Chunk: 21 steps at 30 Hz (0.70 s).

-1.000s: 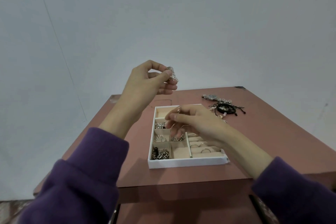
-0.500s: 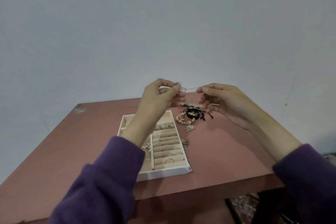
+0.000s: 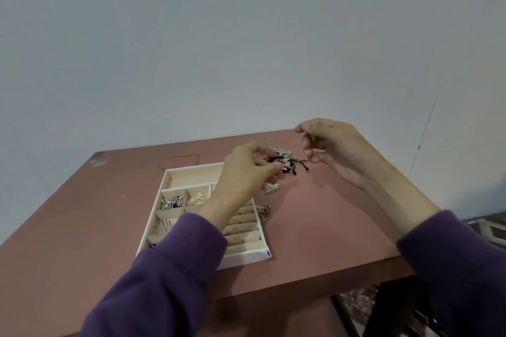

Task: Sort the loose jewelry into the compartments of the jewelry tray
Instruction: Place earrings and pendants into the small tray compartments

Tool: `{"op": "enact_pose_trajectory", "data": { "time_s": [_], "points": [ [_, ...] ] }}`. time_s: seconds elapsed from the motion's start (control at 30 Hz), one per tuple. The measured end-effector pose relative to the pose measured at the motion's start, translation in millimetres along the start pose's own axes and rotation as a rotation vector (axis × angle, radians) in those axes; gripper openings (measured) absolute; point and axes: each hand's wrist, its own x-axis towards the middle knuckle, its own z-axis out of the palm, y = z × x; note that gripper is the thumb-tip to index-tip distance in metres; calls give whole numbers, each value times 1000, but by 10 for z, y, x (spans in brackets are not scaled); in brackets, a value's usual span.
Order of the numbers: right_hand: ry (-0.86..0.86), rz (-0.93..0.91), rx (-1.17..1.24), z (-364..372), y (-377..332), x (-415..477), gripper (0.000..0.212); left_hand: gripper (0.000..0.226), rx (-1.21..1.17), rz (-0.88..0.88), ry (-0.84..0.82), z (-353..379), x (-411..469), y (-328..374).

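Well, left grip pinched the tangled pile, right grip pinched a small dark bit; teasing pieces apart slowly, low over the worktop, seemed wisest.

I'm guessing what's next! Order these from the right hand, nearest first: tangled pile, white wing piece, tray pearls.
From the right hand:
1. Tangled pile, just left of it.
2. White wing piece, lower, beside the tray.
3. Pearls, inside the tray, farthest left.
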Motion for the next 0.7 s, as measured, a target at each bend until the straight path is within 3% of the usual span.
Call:
{"op": "enact_pose_trajectory", "data": {
  "time_s": [0.27, 0.53, 0.7],
  "points": [
    [140, -49, 22, 57, 9, 69, 13, 2, 42, -11, -22, -71, -31, 6],
    [301, -4, -45, 42, 130, 81, 14, 7, -6, -12, -43, -195, -32, 75],
    [240, 96, -225, 31, 218, 51, 11, 11, 1, 10, -15, -236, -29, 98]
  ]
}}
